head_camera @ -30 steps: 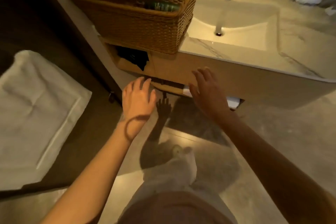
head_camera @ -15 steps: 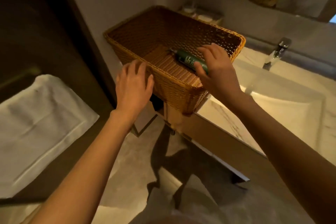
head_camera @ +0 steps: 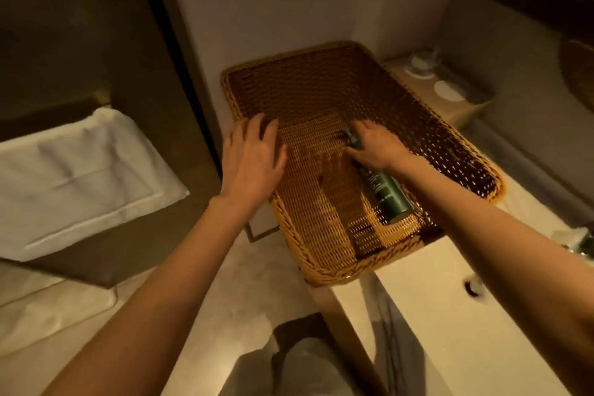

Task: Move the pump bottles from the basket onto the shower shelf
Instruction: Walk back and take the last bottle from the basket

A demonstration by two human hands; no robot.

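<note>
Head view: right hand grips green bottle lying in basket.

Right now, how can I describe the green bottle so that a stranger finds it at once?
Look at the big wicker basket beside the sink. The green pump bottle lies flat on its floor, under the right hand, which holds its pump end. It is the only object visible in the basket.

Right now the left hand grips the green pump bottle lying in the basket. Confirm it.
Wrong hand. The head view shows the right hand gripping the green pump bottle lying in the basket; the left hand rests open at its rim.
</note>
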